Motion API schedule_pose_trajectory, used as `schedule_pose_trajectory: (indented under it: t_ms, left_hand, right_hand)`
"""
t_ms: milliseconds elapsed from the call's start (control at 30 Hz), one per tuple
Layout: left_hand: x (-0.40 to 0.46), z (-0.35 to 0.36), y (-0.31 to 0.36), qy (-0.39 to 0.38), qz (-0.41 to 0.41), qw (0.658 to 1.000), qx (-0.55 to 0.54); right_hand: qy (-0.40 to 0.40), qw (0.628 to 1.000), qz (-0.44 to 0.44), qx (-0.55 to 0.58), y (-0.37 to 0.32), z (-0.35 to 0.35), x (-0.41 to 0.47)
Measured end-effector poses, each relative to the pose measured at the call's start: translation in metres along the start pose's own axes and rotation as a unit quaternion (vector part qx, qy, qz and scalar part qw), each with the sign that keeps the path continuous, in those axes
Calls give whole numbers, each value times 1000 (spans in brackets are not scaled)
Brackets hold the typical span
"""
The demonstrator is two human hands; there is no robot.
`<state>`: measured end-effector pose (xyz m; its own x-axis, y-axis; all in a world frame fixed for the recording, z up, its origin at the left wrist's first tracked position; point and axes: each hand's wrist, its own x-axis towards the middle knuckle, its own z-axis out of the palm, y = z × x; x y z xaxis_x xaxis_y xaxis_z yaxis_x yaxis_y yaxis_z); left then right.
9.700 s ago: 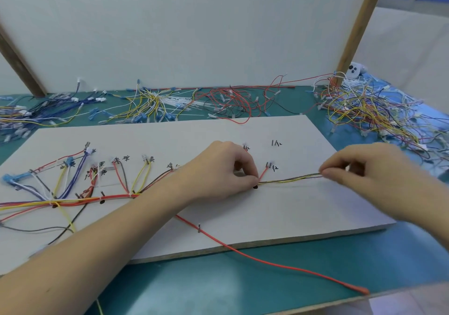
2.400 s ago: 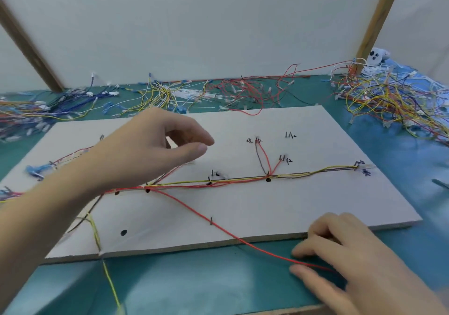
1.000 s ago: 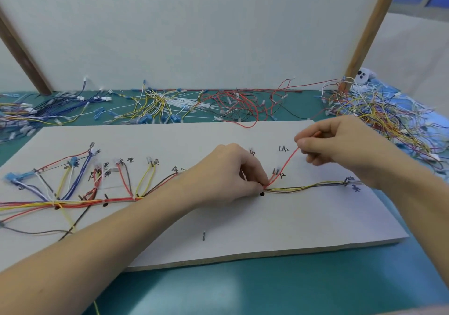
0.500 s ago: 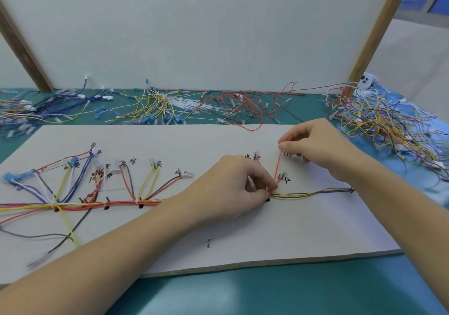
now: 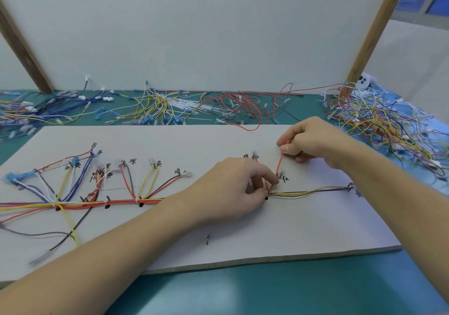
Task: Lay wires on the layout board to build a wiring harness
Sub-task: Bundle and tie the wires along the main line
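A white layout board (image 5: 303, 227) lies flat on the green table, marked with black pegs and handwritten labels. A bundle of coloured wires (image 5: 116, 203) runs along its middle, with branches fanning up to the labels on the left and a thinner run (image 5: 313, 191) going right. My left hand (image 5: 233, 188) pinches the bundle at a black peg near the board's centre. My right hand (image 5: 313, 140) pinches the upper end of a red wire (image 5: 279, 166), which slants taut down to my left fingertips.
Heaps of loose wires lie behind the board: blue ones (image 5: 48, 108) at left, yellow and white (image 5: 158, 106) in the middle, red (image 5: 243, 108) beyond, and a mixed pile (image 5: 379, 123) at right. A white panel (image 5: 194, 30) stands upright behind. A short peg (image 5: 207, 239) sticks up near the board's front edge.
My right hand has carried the red wire's end from the table front up over the board, then a little leftward and down. My left hand keeps pinching the bundle at the peg.
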<state>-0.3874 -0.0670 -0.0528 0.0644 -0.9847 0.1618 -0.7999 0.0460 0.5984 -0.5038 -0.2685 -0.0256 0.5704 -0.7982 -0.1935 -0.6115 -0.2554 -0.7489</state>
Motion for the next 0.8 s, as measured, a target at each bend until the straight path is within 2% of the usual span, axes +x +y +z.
schedule_pose_trajectory:
  t_ms: [200, 267, 433, 633, 800]
  left_hand:
    - [0, 1, 0, -6, 16, 999, 47]
    - [0, 2, 0, -7, 22, 998, 53]
    - [0, 2, -1, -6, 30, 998, 60]
    - [0, 4, -2, 4, 35, 998, 54]
    - [0, 4, -3, 11, 47, 998, 51]
  right_hand:
    - [-107, 992, 71, -1, -15, -15, 9]
    - [-121, 989, 82, 0, -16, -17, 11]
    - [-78, 993, 85, -38, -18, -9, 17]
    - [-103, 989, 104, -4, -14, -17, 21]
    - [-65, 993, 35, -94, -16, -7, 22]
